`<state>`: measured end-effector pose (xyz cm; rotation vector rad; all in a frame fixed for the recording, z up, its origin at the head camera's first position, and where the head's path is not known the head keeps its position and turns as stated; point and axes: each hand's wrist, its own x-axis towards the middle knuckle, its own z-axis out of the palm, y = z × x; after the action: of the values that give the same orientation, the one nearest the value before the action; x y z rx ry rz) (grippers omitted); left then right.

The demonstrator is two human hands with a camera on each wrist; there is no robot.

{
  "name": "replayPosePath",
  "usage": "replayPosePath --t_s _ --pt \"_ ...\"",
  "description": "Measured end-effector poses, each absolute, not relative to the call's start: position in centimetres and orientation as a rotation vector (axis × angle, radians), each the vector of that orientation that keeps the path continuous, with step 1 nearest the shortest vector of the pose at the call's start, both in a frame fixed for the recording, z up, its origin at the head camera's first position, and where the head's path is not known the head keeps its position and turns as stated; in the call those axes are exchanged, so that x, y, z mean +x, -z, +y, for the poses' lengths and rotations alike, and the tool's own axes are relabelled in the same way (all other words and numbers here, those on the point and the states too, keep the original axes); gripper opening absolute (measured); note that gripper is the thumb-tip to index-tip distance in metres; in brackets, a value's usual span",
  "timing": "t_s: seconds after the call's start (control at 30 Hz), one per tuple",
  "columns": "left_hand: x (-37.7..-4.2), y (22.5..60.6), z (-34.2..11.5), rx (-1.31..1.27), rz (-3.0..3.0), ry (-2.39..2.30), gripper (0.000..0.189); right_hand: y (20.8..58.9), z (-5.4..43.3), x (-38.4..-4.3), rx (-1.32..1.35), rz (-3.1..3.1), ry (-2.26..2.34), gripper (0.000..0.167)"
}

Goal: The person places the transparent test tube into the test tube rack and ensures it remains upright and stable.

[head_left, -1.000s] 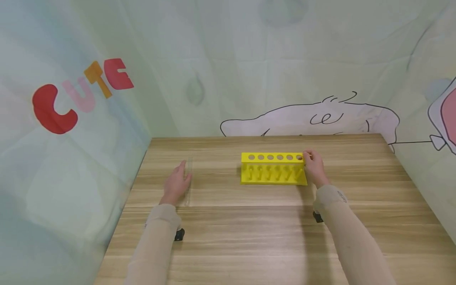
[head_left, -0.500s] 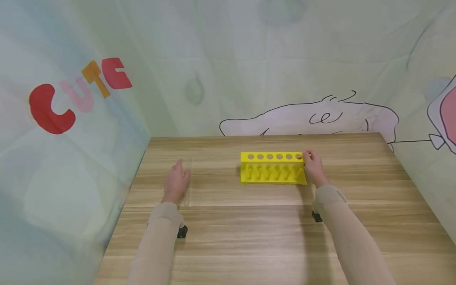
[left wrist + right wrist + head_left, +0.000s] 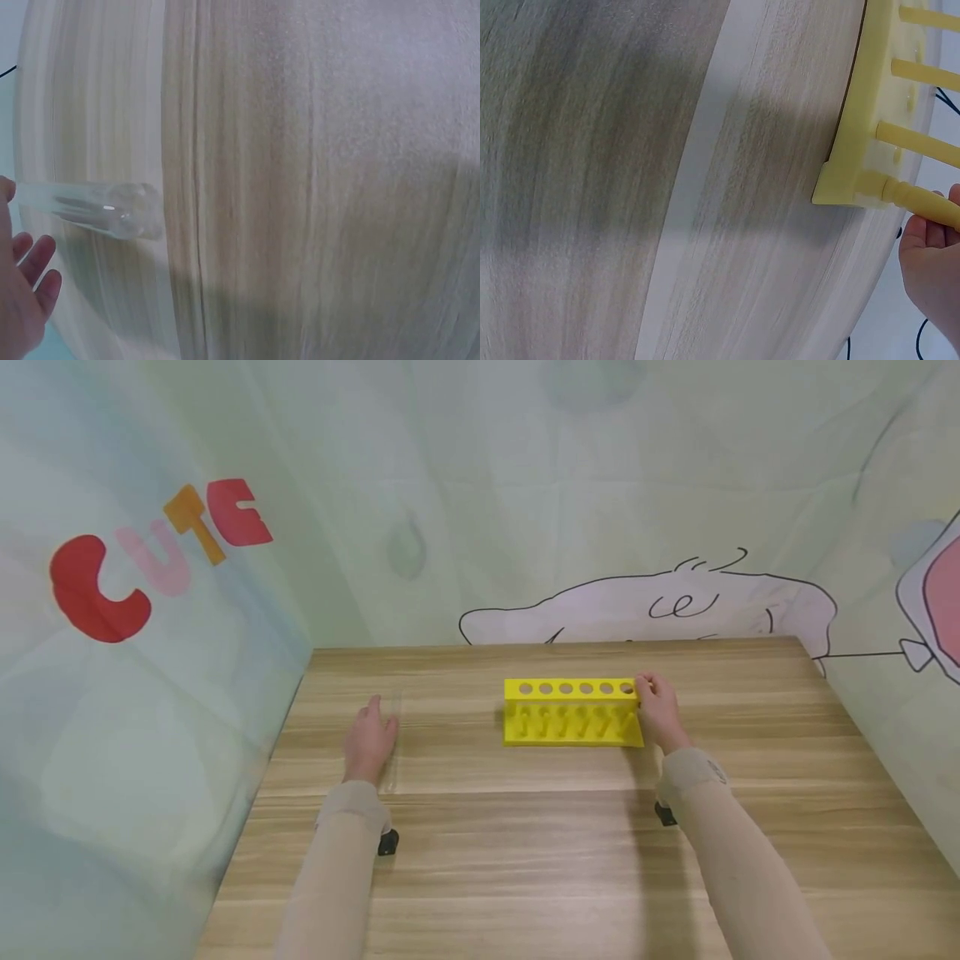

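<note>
Yellow rack; right hand grips one end; left hand loosely spread beside tube

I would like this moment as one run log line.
left hand beside clear tube lying on table | right hand holding right end of yellow rack | rack upright

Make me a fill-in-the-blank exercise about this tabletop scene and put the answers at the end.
1. The long yellow plastic rack has ____ round holes along its top.
2. In the head view, the person's right hand holds the rack's ____ end.
3. There, the clear, slender cylindrical tube lies beside the person's left hand, to the ____ of the rack.
4. The printed red, pink and orange letters spell ____.
Answers: six; right; left; CUTE.
</note>
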<state>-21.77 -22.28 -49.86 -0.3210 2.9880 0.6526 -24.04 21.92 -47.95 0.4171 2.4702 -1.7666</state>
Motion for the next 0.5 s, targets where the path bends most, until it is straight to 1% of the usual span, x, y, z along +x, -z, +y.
replayPosePath --t_s 0.33,0.5 --pt "-22.6 50.8 -22.6 -0.294 2.897 -0.717 0.062 48.0 22.0 -24.2 0.430 2.464 1.761 0.040" --pt "-23.1 51.0 -22.7 -0.307 2.859 -0.772 0.064 48.0 21.9 -24.2 0.442 2.458 1.766 0.039"
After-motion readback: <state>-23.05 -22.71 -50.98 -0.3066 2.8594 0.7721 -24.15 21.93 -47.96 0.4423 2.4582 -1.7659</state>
